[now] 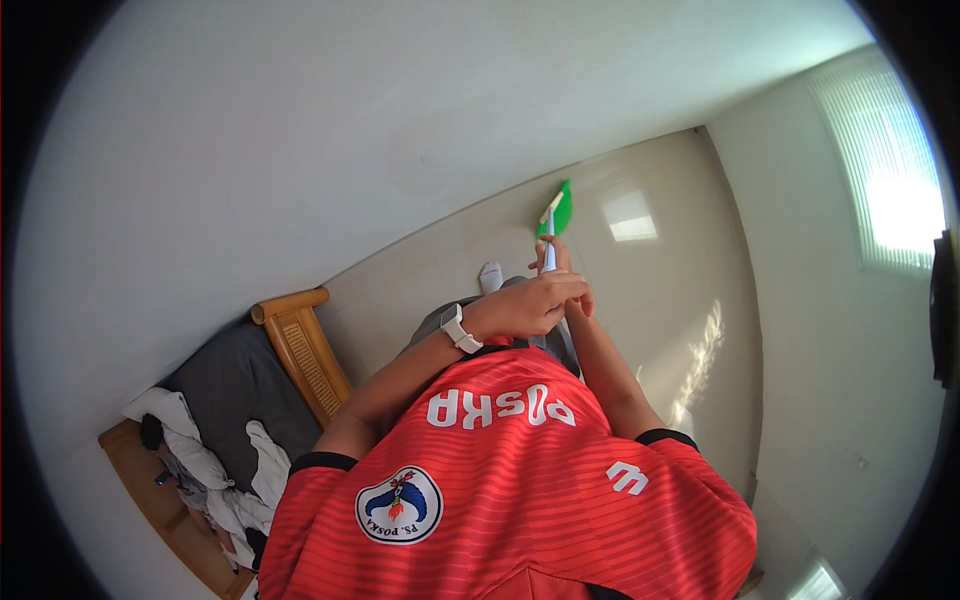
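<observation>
We see a broom (561, 208) with bright green bristles, a cream strip along their top and a pale bluish stick. It slants away from us, its head down by the tiled floor (670, 265), near the foot of the wall (400, 130). Our right hand (552, 257) grips the stick; our left hand (548, 300) hides its near end. Whether the bristles touch the tiles, we cannot tell.

White walls (300, 150); beige floor (690, 240) with a bed (305, 350) at its left edge, sunlight (702, 355) near its right; bright window (885, 165).
</observation>
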`<state>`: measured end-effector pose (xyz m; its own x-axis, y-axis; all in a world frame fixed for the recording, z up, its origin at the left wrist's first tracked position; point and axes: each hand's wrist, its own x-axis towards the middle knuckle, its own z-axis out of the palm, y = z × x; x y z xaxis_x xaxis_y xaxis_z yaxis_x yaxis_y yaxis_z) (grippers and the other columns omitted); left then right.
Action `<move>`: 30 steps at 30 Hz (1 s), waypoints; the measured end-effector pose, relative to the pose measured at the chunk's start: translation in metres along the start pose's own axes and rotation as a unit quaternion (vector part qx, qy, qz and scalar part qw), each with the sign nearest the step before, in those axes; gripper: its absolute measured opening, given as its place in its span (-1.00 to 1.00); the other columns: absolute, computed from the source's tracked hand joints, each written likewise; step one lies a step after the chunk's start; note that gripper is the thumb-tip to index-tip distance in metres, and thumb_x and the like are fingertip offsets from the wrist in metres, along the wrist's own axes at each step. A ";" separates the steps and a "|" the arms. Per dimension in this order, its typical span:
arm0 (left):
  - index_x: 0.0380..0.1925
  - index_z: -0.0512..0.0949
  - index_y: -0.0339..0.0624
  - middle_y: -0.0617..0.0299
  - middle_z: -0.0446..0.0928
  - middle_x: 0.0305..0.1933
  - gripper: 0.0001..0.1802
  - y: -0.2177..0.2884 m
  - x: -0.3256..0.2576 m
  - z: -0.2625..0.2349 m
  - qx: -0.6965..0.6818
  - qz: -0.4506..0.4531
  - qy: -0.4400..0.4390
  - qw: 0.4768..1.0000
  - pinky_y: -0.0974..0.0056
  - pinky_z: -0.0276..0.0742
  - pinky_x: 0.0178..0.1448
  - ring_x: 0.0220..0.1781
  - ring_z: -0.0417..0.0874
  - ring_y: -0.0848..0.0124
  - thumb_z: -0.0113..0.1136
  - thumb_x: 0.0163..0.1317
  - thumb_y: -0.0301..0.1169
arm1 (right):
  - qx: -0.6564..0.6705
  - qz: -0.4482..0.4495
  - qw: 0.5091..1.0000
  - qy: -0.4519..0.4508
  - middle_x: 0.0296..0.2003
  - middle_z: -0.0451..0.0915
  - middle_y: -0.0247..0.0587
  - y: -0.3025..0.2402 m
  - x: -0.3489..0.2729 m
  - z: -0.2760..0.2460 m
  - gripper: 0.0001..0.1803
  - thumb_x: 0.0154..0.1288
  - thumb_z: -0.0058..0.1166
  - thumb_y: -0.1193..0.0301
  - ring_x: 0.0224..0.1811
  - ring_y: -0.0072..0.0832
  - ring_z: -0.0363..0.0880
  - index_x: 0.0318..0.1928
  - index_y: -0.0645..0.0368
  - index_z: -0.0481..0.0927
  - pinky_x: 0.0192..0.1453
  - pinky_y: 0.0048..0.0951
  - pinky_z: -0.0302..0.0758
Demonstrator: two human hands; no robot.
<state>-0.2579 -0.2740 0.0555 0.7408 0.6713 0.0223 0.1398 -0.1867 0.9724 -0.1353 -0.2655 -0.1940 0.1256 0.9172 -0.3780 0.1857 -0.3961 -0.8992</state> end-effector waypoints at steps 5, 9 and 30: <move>-0.17 0.51 -0.20 0.12 0.57 -0.16 -0.71 0.011 -0.007 -0.007 0.012 0.026 0.031 0.999 0.17 0.49 0.12 -0.03 0.61 0.19 -0.01 0.13 -0.72 | -0.127 -0.175 0.976 0.025 -0.42 0.55 -0.08 -0.004 0.025 -0.003 -0.58 0.34 0.12 0.19 -0.49 -0.27 0.62 0.06 0.21 0.49 -0.46 -0.34 0.51; -0.09 0.49 -0.19 0.14 0.61 -0.13 -0.75 0.033 -0.026 -0.022 -0.047 0.006 0.087 0.995 0.21 0.52 0.10 -0.04 0.65 0.29 0.03 0.26 -0.65 | -0.124 -0.042 0.990 -0.044 -0.36 0.61 0.00 -0.075 -0.016 -0.008 -0.60 0.25 0.18 0.21 -0.33 -0.05 0.66 -0.03 0.20 0.48 -0.32 -0.15 0.57; -0.06 0.52 -0.25 0.21 0.59 -0.12 -0.80 -0.006 -0.113 0.073 -0.157 -0.095 -0.027 0.983 0.33 0.43 0.18 0.01 0.57 0.45 -0.03 0.39 -0.58 | -0.096 0.067 0.988 -0.104 0.01 0.63 0.15 0.011 -0.212 -0.027 -0.66 0.33 -0.03 0.42 0.11 0.01 0.60 0.07 0.24 0.57 0.14 -0.13 0.50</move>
<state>-0.2947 -0.4008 0.0304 0.7561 0.6317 -0.1711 0.0757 0.1753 0.9816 -0.1332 -0.4657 -0.1182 -0.0367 0.8368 -0.5462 0.3640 -0.4978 -0.7872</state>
